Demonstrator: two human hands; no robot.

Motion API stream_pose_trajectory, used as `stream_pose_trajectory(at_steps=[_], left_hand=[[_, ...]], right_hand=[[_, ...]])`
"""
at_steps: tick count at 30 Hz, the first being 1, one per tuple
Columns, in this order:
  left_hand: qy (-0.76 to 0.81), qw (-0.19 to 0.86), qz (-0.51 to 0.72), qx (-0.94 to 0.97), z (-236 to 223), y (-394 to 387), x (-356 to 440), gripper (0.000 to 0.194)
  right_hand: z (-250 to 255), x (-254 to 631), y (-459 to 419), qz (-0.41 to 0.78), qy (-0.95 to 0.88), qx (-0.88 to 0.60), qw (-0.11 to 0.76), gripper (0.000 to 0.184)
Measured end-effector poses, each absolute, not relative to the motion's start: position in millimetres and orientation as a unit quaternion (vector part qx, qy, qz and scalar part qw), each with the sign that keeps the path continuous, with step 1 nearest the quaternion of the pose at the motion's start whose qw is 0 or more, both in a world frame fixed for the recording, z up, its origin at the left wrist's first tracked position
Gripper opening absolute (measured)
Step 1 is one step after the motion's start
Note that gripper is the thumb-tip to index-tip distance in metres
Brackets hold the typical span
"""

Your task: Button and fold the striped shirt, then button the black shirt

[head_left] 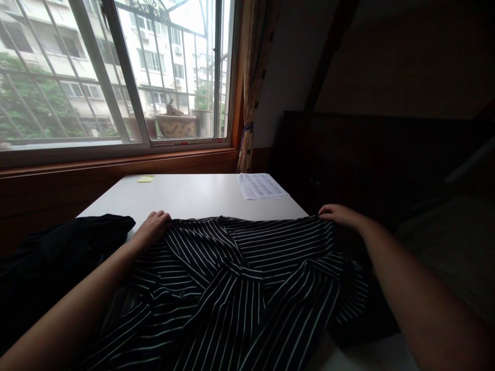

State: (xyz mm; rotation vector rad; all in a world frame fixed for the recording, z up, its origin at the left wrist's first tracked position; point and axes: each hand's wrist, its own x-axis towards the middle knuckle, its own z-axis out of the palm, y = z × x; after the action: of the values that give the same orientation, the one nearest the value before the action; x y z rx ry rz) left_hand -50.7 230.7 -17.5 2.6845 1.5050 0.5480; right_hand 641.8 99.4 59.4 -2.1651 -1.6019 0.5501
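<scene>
A black shirt with thin white stripes (240, 278) lies spread across the near part of a white table (185, 198). My left hand (152, 226) rests on the shirt's far left edge, fingers curled onto the fabric. My right hand (336, 214) is at the shirt's far right corner near the table's right edge, fingers closed on the cloth. Both forearms reach in from the bottom corners.
A plain black garment (58, 257) lies heaped at the table's left end. A printed sheet of paper (260, 185) and a yellow sticky note (145, 179) lie at the far side. A barred window (116, 72) and curtain (251, 82) are behind; dark furniture stands right.
</scene>
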Motion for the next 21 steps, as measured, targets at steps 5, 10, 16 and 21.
stream_pose_trajectory(at_steps=[5, 10, 16, 21], left_hand=[[0.513, -0.024, 0.184, 0.838, -11, 248, -45, 0.018], [0.519, -0.044, 0.222, 0.824, -11, 241, -26, 0.027], [0.401, -0.012, 0.22, 0.889, 5, 164, 8, 0.023], [0.276, 0.106, 0.119, 0.948, 18, 47, 7, 0.028]], right_hand=[[58, 627, 123, 0.084, -0.565, -0.794, 0.21, 0.009], [53, 586, 114, 0.021, -0.598, -0.77, 0.223, 0.019], [48, 533, 43, 0.179, -0.732, -0.641, 0.146, 0.027], [29, 527, -17, 0.133, -0.751, -0.632, 0.137, 0.048]])
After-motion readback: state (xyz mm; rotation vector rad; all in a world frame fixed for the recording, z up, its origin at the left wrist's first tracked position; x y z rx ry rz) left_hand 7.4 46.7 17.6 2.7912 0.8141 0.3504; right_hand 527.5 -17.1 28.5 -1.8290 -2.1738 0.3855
